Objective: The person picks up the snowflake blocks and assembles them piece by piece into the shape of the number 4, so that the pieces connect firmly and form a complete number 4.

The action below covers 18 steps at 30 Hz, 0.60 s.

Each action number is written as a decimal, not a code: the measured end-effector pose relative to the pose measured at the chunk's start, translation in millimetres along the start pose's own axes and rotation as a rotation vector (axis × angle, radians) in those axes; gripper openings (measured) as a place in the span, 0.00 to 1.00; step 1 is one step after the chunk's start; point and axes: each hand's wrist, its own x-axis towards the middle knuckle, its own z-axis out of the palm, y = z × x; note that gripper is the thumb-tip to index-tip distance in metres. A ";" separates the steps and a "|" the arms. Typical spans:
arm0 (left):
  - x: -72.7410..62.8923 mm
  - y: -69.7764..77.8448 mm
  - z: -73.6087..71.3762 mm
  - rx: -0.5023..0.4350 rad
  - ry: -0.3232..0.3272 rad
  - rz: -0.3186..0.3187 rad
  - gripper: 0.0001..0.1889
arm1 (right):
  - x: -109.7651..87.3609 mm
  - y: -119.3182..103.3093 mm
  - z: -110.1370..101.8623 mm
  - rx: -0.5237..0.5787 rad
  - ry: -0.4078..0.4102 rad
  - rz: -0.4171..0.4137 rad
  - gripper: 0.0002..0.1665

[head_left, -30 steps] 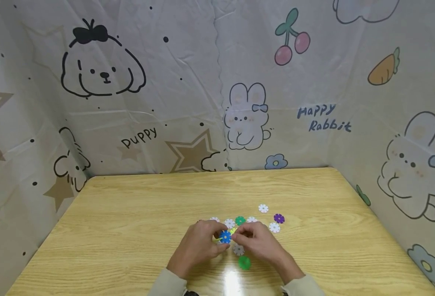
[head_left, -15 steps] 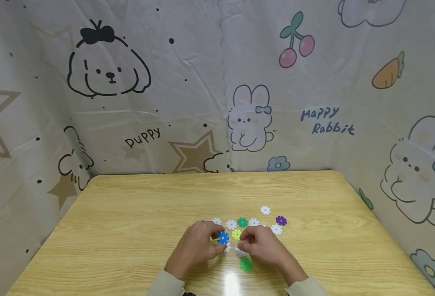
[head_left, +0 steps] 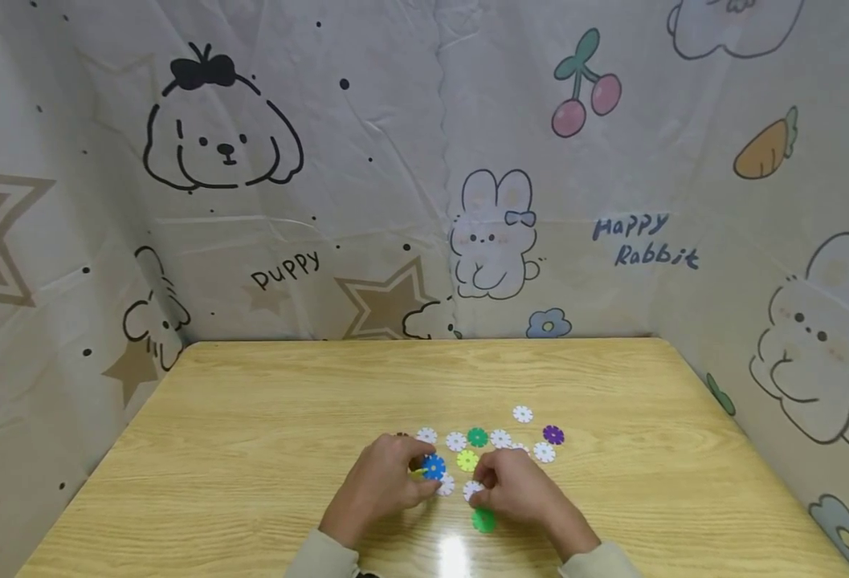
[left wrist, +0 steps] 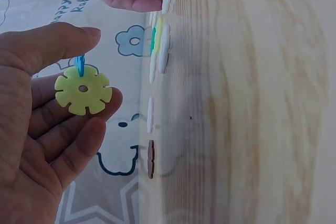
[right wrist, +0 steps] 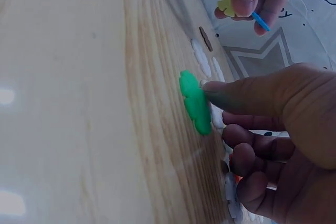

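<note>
My left hand pinches a blue notched plastic disc joined at right angles to a yellow notched disc. In the left wrist view the blue one appears edge-on, under the thumb tip. My right hand is low over the table, its thumb and index finger apart at the right edge of a white notched disc. Close by its thumb lies a bright green disc, nearest to me. Another white disc lies just below the left fingertips.
Beyond the hands, several loose discs lie on the wooden table: white, a yellow one, a dark green one and a purple one. A brown disc is past the left hand. Printed cloth hangs behind.
My right hand has drawn away from the joined discs and come down toward me to the white disc. My left hand still holds the blue and yellow pair, slightly farther left.
</note>
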 end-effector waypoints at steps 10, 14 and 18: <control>-0.4 0.1 -0.5 -0.013 -0.020 -0.021 0.14 | 2.3 2.6 2.6 -0.006 0.000 0.019 0.13; -0.9 0.1 -0.5 -0.016 -0.016 -0.022 0.14 | 1.9 2.4 2.4 0.008 0.011 0.027 0.14; -1.6 -0.4 0.2 -0.018 -0.019 -0.023 0.14 | 0.6 2.2 1.7 0.021 0.034 -0.001 0.13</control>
